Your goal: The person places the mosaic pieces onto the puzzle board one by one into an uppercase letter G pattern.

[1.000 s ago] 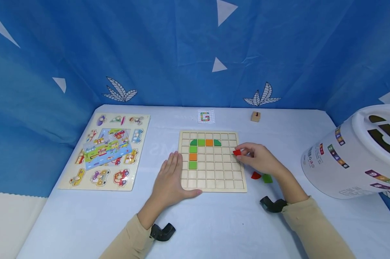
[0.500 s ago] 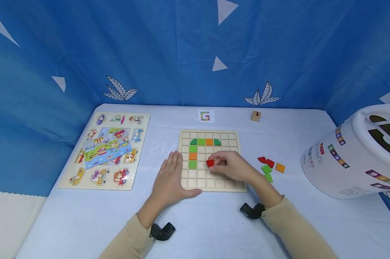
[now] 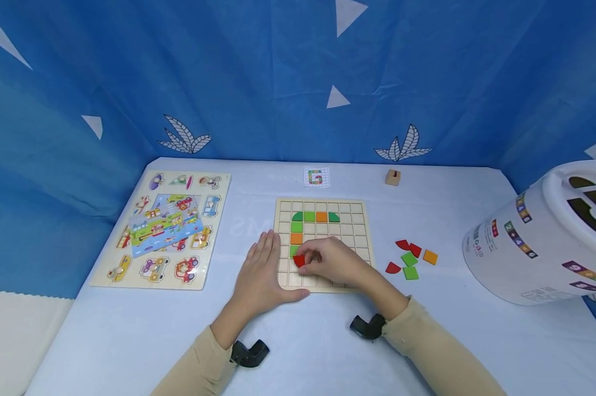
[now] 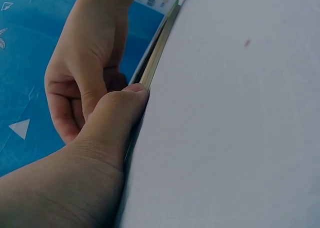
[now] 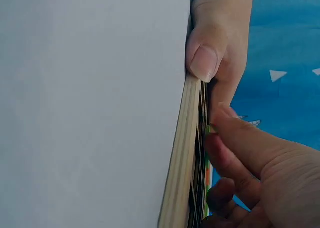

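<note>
A wooden grid board [image 3: 347,275] lies mid-table, with green and orange tiles set in it as a column and a top row, including an orange square [image 3: 296,238] and a dark green rounded corner tile [image 3: 334,217]. My right hand [image 3: 335,261] pinches a red quarter-round tile [image 3: 299,261] over the board, just below the lowest green square [image 3: 293,251] of the column. Flat against the board's left side rests my left hand [image 3: 258,280], fingers straight, its thumb along the front edge. In the left wrist view that thumb [image 4: 120,105] touches the board's edge.
Right of the board lie loose red, green and orange tiles [image 3: 410,273]. Behind it are a pattern card [image 3: 316,177] and a small wooden cube [image 3: 393,177]. A vehicle puzzle board [image 3: 100,278] with cards on top sits left; a white bucket [image 3: 496,264] stands right.
My right hand has carried the red tile leftward from the board's right edge to the column's lower end, uncovering the loose tiles. My left hand has stayed in place.
</note>
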The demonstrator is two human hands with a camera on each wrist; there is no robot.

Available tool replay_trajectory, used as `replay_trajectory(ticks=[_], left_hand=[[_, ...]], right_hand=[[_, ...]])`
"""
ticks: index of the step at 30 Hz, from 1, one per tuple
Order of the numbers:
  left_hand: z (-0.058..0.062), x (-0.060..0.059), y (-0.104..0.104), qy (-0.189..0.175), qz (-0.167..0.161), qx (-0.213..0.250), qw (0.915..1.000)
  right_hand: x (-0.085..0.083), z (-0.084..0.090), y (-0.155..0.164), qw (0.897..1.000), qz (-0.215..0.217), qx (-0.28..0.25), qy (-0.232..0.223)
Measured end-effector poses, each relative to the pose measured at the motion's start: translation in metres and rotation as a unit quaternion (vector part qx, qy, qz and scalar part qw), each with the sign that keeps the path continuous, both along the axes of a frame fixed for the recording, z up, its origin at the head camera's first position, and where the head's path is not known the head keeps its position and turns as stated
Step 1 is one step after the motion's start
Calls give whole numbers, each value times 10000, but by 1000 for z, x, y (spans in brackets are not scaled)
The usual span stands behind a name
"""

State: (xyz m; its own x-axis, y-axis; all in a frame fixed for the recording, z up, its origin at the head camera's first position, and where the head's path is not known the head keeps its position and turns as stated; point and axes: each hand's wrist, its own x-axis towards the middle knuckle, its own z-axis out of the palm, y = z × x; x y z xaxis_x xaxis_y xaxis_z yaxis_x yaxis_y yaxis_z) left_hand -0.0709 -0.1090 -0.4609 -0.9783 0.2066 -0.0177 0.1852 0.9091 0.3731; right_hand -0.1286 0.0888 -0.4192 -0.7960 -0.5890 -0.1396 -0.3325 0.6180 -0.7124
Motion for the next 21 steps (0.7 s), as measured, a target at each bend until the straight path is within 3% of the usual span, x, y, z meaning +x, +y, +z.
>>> replay_trajectory(ticks=[9, 21], left_hand=[[0, -1, 0, -15, -22, -32, 10000], [0, 1, 0, 65, -28, -32, 10000]], right_hand=[[0, -5, -3, 9974, 238, 226, 638], [0, -7, -5, 9940, 350, 237, 1004]])
